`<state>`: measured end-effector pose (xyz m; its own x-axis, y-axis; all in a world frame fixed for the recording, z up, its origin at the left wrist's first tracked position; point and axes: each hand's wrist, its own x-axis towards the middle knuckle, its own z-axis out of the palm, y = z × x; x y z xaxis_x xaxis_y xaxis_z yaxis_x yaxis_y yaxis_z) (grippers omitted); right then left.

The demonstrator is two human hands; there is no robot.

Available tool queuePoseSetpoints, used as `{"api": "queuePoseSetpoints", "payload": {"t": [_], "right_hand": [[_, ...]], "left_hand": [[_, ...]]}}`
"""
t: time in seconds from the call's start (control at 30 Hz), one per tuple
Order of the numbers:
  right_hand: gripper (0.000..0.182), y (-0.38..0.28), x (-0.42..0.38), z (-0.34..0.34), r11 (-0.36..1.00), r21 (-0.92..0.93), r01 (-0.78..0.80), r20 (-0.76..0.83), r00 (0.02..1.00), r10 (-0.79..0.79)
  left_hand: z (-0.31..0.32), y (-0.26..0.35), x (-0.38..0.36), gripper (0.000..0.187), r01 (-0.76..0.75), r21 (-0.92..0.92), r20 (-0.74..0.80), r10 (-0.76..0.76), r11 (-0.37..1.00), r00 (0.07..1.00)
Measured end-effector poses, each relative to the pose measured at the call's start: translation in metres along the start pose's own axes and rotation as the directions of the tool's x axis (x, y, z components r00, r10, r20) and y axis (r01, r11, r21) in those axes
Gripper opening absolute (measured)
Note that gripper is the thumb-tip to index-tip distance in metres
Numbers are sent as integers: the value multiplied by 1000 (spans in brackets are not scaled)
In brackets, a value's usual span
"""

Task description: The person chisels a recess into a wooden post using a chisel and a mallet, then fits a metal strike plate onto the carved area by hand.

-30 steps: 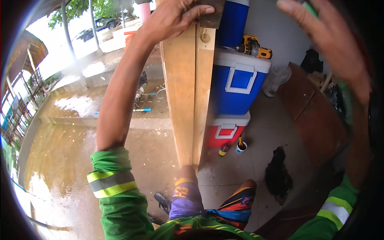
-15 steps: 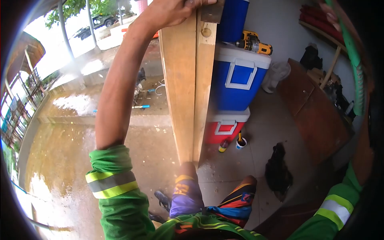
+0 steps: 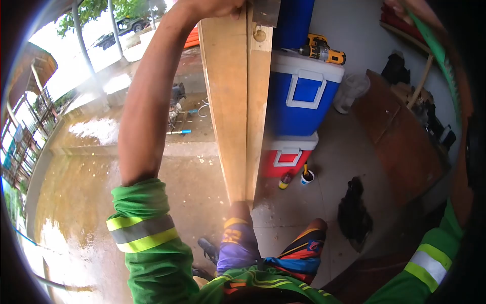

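Observation:
An upright wooden door jamb or post (image 3: pixel 223 96), built of two long boards side by side, rises in front of me. Near its top are a round hole and a dark metal plate (image 3: pixel 265 12). My left hand (image 3: pixel 215 7) is at the top edge of the view, fingers curled against the wood beside the plate and partly cut off. Up at the far right, my right hand (image 3: pixel 397 10) is closed at the end of a long green object (image 3: pixel 435 43) with a ridged edge; its exact kind I cannot tell.
Right of the wood, a yellow-black cordless drill (image 3: pixel 324 50) lies on a blue cooler (image 3: pixel 304 101), stacked over a red cooler (image 3: pixel 288 159). A small paint tub (image 3: pixel 307 177) and a bottle (image 3: pixel 285 181) stand below. A black bundle (image 3: pixel 354 215) lies on the tiles; wet concrete (image 3: pixel 101 187) is at left.
My left hand has shifted slightly up and left along the top of the wood. At the right, my hand and the green object have moved a little left and tilted.

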<state>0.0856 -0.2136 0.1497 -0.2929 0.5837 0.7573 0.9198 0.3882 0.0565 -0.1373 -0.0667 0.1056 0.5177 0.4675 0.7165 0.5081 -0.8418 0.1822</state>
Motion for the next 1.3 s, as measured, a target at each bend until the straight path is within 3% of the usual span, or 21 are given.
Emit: {"api": "queuePoseSetpoints", "payload": {"t": [0.03, 0.07, 0.13, 0.2, 0.23, 0.3, 0.43, 0.5, 0.57, 0.63, 0.73, 0.83, 0.9, 0.97, 1.03, 1.13, 1.23, 1.3], "right_hand": [[59, -1, 0, 0, 1000, -25, 18, -30, 999, -19], [59, -5, -5, 2, 999, -9, 38, -115, 993, -38], [59, -6, -7, 6, 997, -14, 74, -108, 991, -75], [59, -6, -7, 10, 988, -110, 113, -17, 993, -116], [59, -8, -6, 7, 997, -66, 50, 13, 999, -50], [59, -15, -5, 4, 996, 10, -84, 73, 994, 83], [62, -8, -9, 4, 986, 165, 8, -27, 1000, -4], [63, -3, -4, 10, 988, 144, -48, 41, 998, 43], [64, -4, -6, 16, 997, 45, -67, 79, 995, 63], [64, 1, -3, 12, 989, 116, -91, 88, 993, 81], [65, -6, -7, 16, 980, 143, -135, 61, 990, 127], [64, 0, -8, 14, 987, 117, -106, 98, 991, 95], [63, 0, -6, 12, 986, 136, -94, 129, 989, 76], [62, -6, -7, 11, 979, 173, -111, 131, 987, 89], [62, -6, -9, 12, 971, 185, -152, 165, 979, 122], [62, 0, -14, 15, 974, 142, -175, 243, 960, 137], [65, -2, -31, 5, 956, 154, -248, 307, 932, 193], [64, 6, -56, 6, 917, 246, -314, 276, 930, 244]], "left_hand": [[-3, 9, -3, 22, 133, -32, 52, -131, 991, 990], [-1, 1, -1, 21, 49, -41, 13, -49, 998, 999], [6, -16, 4, 21, -115, -53, -62, 112, 992, 992], [3, -14, 4, 21, 5, 7, 13, -5, 1000, 1000], [1, -10, 4, 20, 60, 43, 47, -62, 997, 997], [4, -12, 3, 20, 22, 32, 15, -22, 999, 1000], [3, -19, 2, 19, 24, 103, 4, -25, 994, 1000], [13, -27, 2, 19, -253, 59, -67, 257, 966, 964], [12, -32, 4, 19, -247, 35, -45, 249, 968, 968], [3, -9, -5, 20, 61, 34, 79, -63, 998, 995], [3, -9, -6, 20, 56, 73, 69, -61, 996, 996], [12, -31, -1, 20, -319, 48, 11, 319, 947, 948], [17, -36, 1, 20, -386, -15, -35, 385, 922, 922], [14, -33, -1, 21, -257, 10, 2, 257, 966, 966], [-1, 11, -15, 21, 73, 143, 98, -88, 987, 991], [10, -12, -8, 19, -107, 597, 159, 14, 795, 987], [25, -27, -38, 42, -218, 407, -68, 267, 887, 961], [43, -35, -70, 43, -190, 310, -114, 235, 932, 965]]}}
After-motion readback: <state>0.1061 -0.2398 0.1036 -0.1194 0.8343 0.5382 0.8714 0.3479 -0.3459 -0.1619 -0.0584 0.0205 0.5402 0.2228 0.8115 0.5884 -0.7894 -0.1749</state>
